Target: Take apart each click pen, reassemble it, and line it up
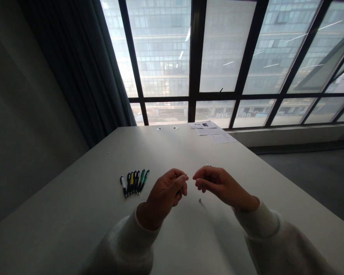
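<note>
1. Left hand (164, 194): lifted above the white table (74, 217), fingers curled, with the thumb and fingertips pinched on a thin sliver (185, 177) that is too small to identify
2. Right hand (223, 186): also lifted, fingers curled inward, with a small silvery part (208, 165) showing just above the knuckles; it appears held, though the fingers hide most of it
3. Hands apart but close, fingertips facing each other across a narrow gap; neither appears to rest on the tabletop
4. Small grey scrap (201, 202) on the tabletop, below the gap and between the hands; blurred, identity cannot be told
5. Row of retractable ballpoint pens (134, 183) just left of the left hand, lying side by side and slightly fanned; barrels white, black, yellow and green; not touching the hand
6. Fuzzy cream sleeves (126, 244) cover both forearms up to the wrists
7. Far table edge: loose printed sheets (209, 130) at the right, two round grommets (159, 129) at the left
8. Beyond the table: dark-framed window (196, 49) facing an office block, dark curtain (83, 65) at its left
</note>
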### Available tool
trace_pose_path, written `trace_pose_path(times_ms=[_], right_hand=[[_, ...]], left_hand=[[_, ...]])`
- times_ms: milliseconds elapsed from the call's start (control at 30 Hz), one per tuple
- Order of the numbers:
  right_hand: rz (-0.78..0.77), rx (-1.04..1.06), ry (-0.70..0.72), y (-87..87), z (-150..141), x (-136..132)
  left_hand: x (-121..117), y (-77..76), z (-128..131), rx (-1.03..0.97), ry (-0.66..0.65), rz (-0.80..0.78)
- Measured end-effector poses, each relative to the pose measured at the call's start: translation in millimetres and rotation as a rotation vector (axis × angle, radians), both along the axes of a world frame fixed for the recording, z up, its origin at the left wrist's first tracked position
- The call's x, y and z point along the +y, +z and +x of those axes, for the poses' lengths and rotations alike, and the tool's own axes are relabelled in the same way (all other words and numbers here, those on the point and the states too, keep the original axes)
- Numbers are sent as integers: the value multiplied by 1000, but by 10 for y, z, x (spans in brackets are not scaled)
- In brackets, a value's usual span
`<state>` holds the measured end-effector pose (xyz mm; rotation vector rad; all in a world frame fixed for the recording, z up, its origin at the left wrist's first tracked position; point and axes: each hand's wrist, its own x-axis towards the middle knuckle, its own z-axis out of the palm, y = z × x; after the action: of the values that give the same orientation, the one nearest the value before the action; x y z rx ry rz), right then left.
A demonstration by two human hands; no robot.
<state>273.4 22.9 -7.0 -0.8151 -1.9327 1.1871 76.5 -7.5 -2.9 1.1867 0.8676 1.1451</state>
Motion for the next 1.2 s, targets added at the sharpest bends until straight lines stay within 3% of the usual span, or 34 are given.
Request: trace_pose_path(times_ms=[133,733,900,1033,1133,1200], right_hand=[[-21,151,36,204,-52,-204],[5,115,-125,169,-75,-204],[-28,243,-157,156,-104,-193],[-8,336,-295,203,-15,-135],[-20,166,-383,174,143,-15],[-71,-134,-348,70,226,87]], left_hand=[[-12,-38,28,78,-76,54],[-29,-58,32,126,-182,66],[-23,-53,21,185,-177,56],[-18,-46,19,189,-156,30],[-1,-57,18,174,-110,31],[13,-72,19,160,-79,40]])
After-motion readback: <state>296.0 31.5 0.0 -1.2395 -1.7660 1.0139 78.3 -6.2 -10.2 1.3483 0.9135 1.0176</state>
